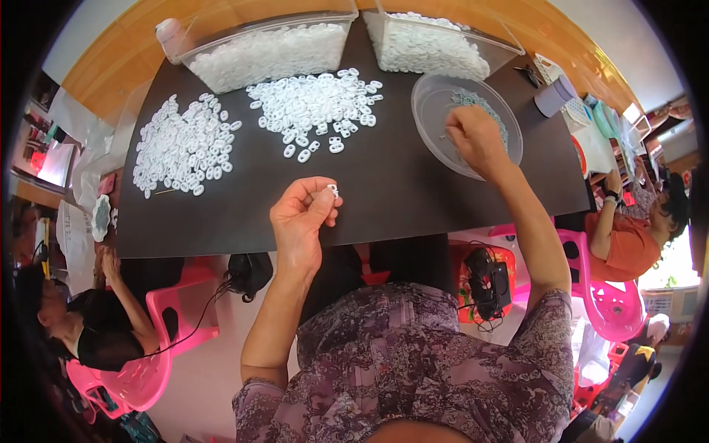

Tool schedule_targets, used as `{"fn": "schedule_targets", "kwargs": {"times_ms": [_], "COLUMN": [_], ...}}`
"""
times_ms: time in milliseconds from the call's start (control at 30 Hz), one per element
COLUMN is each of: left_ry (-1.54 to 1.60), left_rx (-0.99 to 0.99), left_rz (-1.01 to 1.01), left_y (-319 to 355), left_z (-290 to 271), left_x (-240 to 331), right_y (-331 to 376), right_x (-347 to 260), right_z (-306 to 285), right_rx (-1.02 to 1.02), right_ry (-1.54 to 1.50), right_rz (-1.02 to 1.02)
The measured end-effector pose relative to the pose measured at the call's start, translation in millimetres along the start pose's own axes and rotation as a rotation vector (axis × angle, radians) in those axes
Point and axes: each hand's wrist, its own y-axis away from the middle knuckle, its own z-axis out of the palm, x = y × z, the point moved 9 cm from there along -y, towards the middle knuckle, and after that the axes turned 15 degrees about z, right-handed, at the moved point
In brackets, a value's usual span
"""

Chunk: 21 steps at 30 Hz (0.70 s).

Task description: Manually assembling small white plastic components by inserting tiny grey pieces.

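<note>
My left hand [301, 210] is closed near the table's front edge, pinching a small white two-holed plastic piece [333, 190] between thumb and forefinger. Over a round clear plastic tub [428, 138] on the right, my right hand [473, 134] has its fingers drawn together. Whatever those fingertips hold, if anything, is too small to make out. Tiny grey-green pieces [484, 103] lie along the far right side of the tub, partly behind that hand. A loose heap of white oval two-holed pieces [314, 107] is spread at the table's middle, with another such heap [185, 144] on the left.
Two clear bins of white pieces [269, 55] [428, 48] stand along the dark table's [384, 199] far edge. A lidded container [555, 96] and black pliers [528, 74] are at the far right. People sit on pink chairs to the left [111, 325] and right [628, 236].
</note>
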Motion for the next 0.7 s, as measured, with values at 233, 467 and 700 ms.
{"fn": "schedule_targets", "kwargs": {"times_ms": [233,467,700], "left_ry": [0.046,0.044,0.027], "left_rx": [0.022,0.022,0.018], "left_rz": [-0.009,-0.03,-0.025], "left_y": [5,13,17], "left_z": [1,1,-3], "left_x": [2,6,1], "right_y": [23,36,40], "right_x": [-72,-119,-131], "right_z": [13,54,67], "right_rx": [-0.212,-0.463,-0.465], "right_ry": [-0.526,-0.853,-0.919], "right_rz": [0.116,0.311,0.338]}}
